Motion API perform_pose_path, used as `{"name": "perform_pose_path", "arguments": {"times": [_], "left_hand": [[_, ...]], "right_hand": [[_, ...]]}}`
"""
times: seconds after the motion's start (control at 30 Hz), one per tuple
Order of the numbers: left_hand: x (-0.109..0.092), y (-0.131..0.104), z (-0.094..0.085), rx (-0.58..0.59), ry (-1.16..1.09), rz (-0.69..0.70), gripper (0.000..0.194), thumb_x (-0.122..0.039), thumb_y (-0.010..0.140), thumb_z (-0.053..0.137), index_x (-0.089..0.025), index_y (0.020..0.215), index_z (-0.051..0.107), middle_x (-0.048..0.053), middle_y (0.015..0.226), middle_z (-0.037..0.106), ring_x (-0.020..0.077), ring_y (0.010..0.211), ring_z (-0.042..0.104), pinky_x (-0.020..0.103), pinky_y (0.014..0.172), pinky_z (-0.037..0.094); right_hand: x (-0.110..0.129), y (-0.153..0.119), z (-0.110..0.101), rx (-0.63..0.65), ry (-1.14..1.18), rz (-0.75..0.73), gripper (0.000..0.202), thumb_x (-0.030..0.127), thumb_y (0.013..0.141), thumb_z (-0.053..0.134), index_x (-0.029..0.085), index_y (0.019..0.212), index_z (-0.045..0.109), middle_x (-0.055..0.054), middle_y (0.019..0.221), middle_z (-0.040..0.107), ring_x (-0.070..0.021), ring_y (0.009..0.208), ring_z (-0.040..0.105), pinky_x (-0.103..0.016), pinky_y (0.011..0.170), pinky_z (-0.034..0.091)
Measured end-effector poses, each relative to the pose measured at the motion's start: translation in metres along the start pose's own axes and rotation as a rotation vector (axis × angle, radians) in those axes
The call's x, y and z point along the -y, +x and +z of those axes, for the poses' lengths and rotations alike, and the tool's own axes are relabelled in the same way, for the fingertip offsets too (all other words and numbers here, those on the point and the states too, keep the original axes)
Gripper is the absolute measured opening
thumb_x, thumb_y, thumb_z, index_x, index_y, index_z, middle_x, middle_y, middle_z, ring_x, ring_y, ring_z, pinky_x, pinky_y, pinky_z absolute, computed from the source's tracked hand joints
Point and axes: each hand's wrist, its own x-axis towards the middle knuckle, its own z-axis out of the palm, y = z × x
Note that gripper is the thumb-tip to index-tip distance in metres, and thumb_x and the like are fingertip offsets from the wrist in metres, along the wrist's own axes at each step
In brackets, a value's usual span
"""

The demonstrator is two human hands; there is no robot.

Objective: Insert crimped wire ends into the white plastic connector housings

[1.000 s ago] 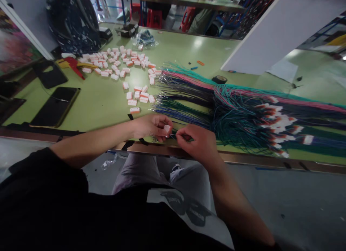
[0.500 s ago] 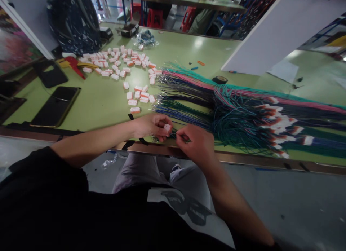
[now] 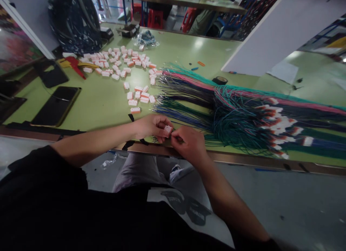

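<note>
My left hand (image 3: 152, 127) is closed on a small white and orange connector housing (image 3: 168, 130) at the table's near edge. Close against its right side, the fingers of my right hand (image 3: 189, 141) are pinched together on a thin dark wire (image 3: 173, 132), mostly hidden by the fingers. Whether the wire's end sits inside the housing is too small to tell. Just beyond my hands lie bundles of cut wires (image 3: 186, 115), blue, green, black, pink and teal, their bare tips facing left. Loose connector housings (image 3: 135, 109) are scattered to the left of those tips.
On the left lie a phone (image 3: 55, 106), a dark flat case (image 3: 51, 74) and a red and yellow hand tool (image 3: 75, 66). A roll of black tape (image 3: 220, 80) stands behind the wires. Wired connectors (image 3: 281, 124) are heaped on the right. A white panel (image 3: 259, 34) rises at the back right.
My right hand has moved left, bringing its pinched fingers and the wire up to the connector housing. My left hand has stayed nearly in place, still holding the housing.
</note>
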Motion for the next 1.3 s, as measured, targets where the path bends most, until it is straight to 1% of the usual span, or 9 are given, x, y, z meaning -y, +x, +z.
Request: {"name": "perform_pose_path", "arguments": {"times": [0.17,0.47,0.6,0.77,0.8,0.87,0.97,1.1,1.3], "left_hand": [[-0.001,0.0,0.002,-0.012,-0.014,0.003,0.02,-0.009,0.072,0.067,-0.013,0.087,0.054,-0.003,0.067,0.062,0.0062,0.054,0.058,0.02,0.053,0.049],[0.003,0.002,0.0,0.003,-0.004,0.022,0.026,-0.011,0.068,0.072,-0.013,0.085,0.053,-0.004,0.064,0.062,0.006,0.051,0.058,0.019,0.051,0.048],[0.004,0.003,-0.002,0.031,0.004,0.027,0.028,-0.013,0.067,0.074,-0.013,0.085,0.053,-0.003,0.063,0.063,0.0065,0.049,0.057,0.02,0.049,0.048],[0.001,0.0,0.001,0.017,0.009,0.006,0.024,-0.014,0.07,0.072,-0.013,0.085,0.054,-0.003,0.064,0.063,0.0064,0.05,0.057,0.02,0.05,0.047],[0.0,0.0,0.002,-0.007,0.003,0.006,0.023,-0.014,0.071,0.072,-0.013,0.086,0.054,-0.003,0.063,0.063,0.0064,0.05,0.057,0.02,0.05,0.047],[-0.001,0.001,0.002,-0.06,-0.016,0.01,0.02,-0.011,0.073,0.069,-0.014,0.086,0.054,-0.004,0.062,0.062,0.0064,0.05,0.057,0.02,0.049,0.047],[-0.001,0.002,0.001,-0.11,-0.054,0.007,0.015,-0.009,0.076,0.065,-0.013,0.084,0.053,-0.004,0.06,0.061,0.006,0.049,0.057,0.018,0.048,0.046],[-0.002,0.002,0.001,-0.111,-0.083,-0.01,0.015,-0.009,0.075,0.067,-0.013,0.082,0.054,-0.004,0.061,0.062,0.0043,0.048,0.055,0.017,0.047,0.045],[0.001,0.002,0.002,-0.106,-0.072,-0.002,0.015,-0.009,0.074,0.068,-0.013,0.082,0.055,-0.002,0.063,0.063,0.0054,0.049,0.056,0.018,0.049,0.047]], "right_hand": [[-0.005,0.001,-0.006,-0.018,0.255,0.01,0.014,0.021,0.076,0.049,0.02,0.068,0.06,-0.001,0.065,0.061,-0.0128,0.062,0.052,-0.024,0.059,0.036],[-0.004,0.001,0.001,0.031,0.201,0.027,0.016,0.019,0.077,0.05,0.019,0.064,0.06,-0.001,0.063,0.061,-0.0127,0.061,0.051,-0.023,0.058,0.034],[-0.01,0.001,0.0,0.111,0.255,0.022,0.017,0.019,0.079,0.049,0.018,0.069,0.063,-0.001,0.064,0.063,-0.012,0.06,0.053,-0.023,0.057,0.033],[-0.017,0.005,-0.015,0.231,0.347,-0.054,0.017,0.019,0.081,0.049,0.018,0.076,0.064,0.0,0.068,0.065,-0.0118,0.063,0.056,-0.023,0.06,0.036],[-0.017,0.006,-0.017,0.208,0.351,-0.077,0.017,0.019,0.082,0.048,0.018,0.08,0.065,-0.001,0.073,0.067,-0.0125,0.067,0.058,-0.023,0.063,0.038],[-0.015,0.006,-0.02,0.084,0.304,-0.117,0.016,0.021,0.082,0.05,0.018,0.088,0.064,-0.003,0.085,0.068,-0.0151,0.079,0.059,-0.026,0.07,0.04],[-0.008,0.004,-0.019,-0.104,0.063,-0.16,0.017,0.03,0.08,0.056,0.018,0.088,0.065,-0.006,0.091,0.067,-0.02,0.088,0.057,-0.031,0.077,0.038],[-0.002,-0.001,-0.012,-0.147,-0.186,-0.186,0.017,0.028,0.085,0.052,0.019,0.08,0.066,-0.005,0.08,0.066,-0.0188,0.077,0.054,-0.031,0.07,0.033],[-0.004,0.002,0.0,-0.198,-0.099,-0.183,0.024,0.02,0.085,0.046,0.018,0.068,0.064,-0.004,0.067,0.062,-0.0158,0.068,0.051,-0.027,0.064,0.035]]}}
